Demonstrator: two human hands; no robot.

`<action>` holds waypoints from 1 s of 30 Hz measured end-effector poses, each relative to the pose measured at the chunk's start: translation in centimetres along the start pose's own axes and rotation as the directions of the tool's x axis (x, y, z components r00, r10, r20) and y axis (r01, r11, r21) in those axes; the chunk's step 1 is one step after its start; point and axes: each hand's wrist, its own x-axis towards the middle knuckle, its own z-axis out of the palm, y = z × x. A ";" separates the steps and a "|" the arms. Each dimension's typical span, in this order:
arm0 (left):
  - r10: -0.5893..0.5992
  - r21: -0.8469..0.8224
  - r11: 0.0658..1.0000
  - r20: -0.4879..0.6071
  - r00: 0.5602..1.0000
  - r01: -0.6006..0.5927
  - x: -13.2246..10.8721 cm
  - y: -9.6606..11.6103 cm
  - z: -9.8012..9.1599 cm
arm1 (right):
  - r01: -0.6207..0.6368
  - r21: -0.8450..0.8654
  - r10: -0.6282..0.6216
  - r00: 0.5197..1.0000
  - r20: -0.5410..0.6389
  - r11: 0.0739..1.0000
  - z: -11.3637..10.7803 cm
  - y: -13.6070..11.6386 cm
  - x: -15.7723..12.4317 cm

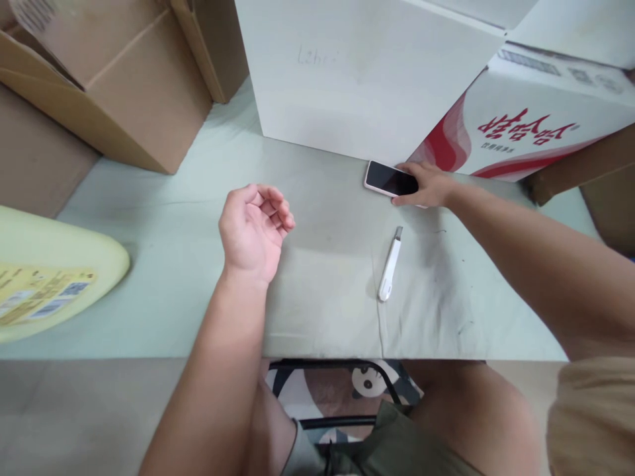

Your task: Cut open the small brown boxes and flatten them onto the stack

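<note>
The right hand (430,185) pinches one end of a smartphone (384,177), with the thumb along its near edge and the fingers on its far edge. The phone's dark screen faces up inside a pale rim, just beside the foot of a large white box (357,79) that bears faint handwriting; whether it rests fully on the pale green tablecloth (322,291) I cannot tell. The left hand (255,231) is loosely cupped, palm up and fingers half curled — well apart from the phone.

Nearer the person than the phone lies a white utility knife (389,270), its grey blade end pointing away from the person. Beyond the right hand stands a red-and-white carton (520,129) with red Chinese lettering. On the left are an open brown cardboard box (143,86) and, closer in, a yellow-green plastic bottle (94,251) with a yellow label — partly out of view.
</note>
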 end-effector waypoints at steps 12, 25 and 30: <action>0.019 0.009 1.000 0.017 1.000 -0.019 0.3 0.0 -0.4 | 0.032 0.150 0.009 0.963 -0.270 0.988 3.6 -0.9 -5.3; 0.018 0.004 1.000 0.019 1.000 -0.018 0.4 -0.2 -0.2 | -0.055 0.065 0.060 0.995 -0.085 0.996 1.6 -2.8 -4.4; 0.016 -0.006 1.000 0.006 1.000 -0.016 0.3 0.0 -0.1 | -0.062 0.055 0.066 0.995 -0.073 0.997 1.5 -3.6 -4.0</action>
